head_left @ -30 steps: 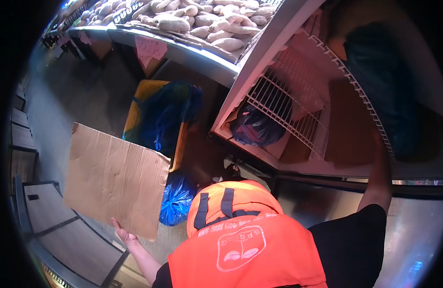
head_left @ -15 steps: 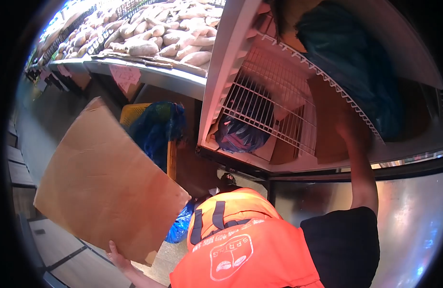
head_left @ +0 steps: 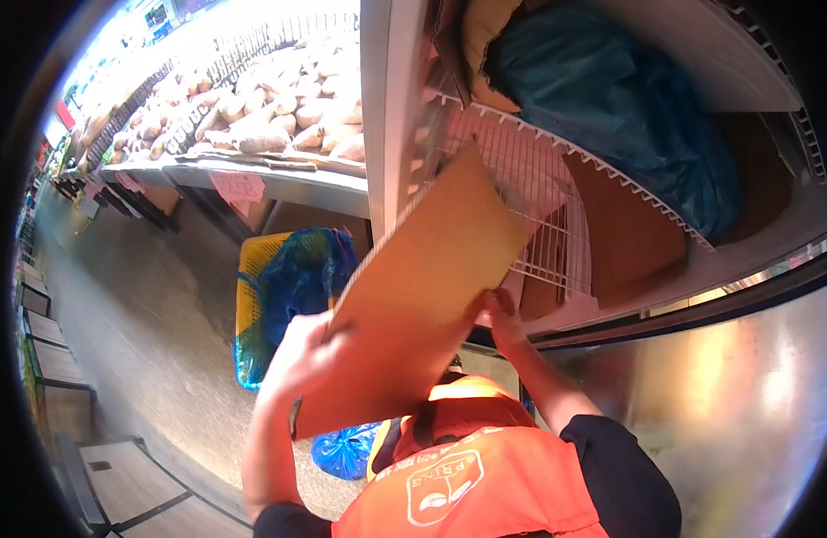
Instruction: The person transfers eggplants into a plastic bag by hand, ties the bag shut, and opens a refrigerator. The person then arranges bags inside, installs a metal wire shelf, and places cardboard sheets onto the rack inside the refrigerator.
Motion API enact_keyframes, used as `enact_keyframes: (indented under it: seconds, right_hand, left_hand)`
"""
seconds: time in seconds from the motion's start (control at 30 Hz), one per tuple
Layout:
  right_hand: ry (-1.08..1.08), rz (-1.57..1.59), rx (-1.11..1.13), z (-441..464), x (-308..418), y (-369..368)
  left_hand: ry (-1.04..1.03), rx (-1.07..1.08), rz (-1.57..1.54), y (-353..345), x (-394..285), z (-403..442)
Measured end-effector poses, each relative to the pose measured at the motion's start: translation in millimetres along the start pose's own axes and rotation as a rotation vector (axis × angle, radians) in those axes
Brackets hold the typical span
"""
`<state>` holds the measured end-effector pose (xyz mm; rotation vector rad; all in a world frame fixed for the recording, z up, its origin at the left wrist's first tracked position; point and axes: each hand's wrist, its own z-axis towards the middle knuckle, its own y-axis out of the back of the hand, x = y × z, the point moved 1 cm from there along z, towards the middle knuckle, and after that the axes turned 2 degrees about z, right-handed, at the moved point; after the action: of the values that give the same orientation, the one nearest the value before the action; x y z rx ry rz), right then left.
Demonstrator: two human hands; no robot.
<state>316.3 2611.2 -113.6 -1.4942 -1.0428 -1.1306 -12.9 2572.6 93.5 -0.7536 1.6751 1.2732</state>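
Note:
A flat sheet of brown cardboard (head_left: 413,296) is tilted in front of my chest, its far corner reaching up to the opening of the refrigerated cabinet. My left hand (head_left: 307,359) grips its left edge. On its right edge, my right hand (head_left: 498,318) is closed near the lower side of the cabinet. Behind the sheet, a white wire shelf (head_left: 552,233) shows in part. Another brown cardboard piece (head_left: 624,224) lies on that shelf to the right. A teal plastic bag (head_left: 610,108) sits on the rack above.
A yellow crate (head_left: 252,269) lined with a blue bag stands on the floor to the left. A tied blue bag (head_left: 346,451) lies by my feet. Root vegetables (head_left: 283,112) are heaped on the display stand. A shiny metal panel (head_left: 700,403) borders the right.
The cardboard sheet has swung from my left side up to the cabinet. My right hand has come out from the shelf and taken the sheet's right edge.

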Motion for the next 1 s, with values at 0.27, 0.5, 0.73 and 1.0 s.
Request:
enact_keyframes:
  seconds: [0.27,0.5,0.73,1.0]
  right_hand:
    - [0.045,0.128,-0.334,120,61,58]
    - [0.078,-0.088,-0.392,264,9,81]
    - [0.166,-0.509,0.071,267,93,-14]
    - [0.02,-0.547,0.307,242,80,-1]
  left_hand:
    - [-0.279,0.198,-0.47,-1,-24,80]
    - [-0.179,0.109,-0.276,-77,-50,101]
    - [-0.356,-0.626,0.236,-95,-44,209]
    - [-0.392,-0.784,0.409,-98,-48,218]
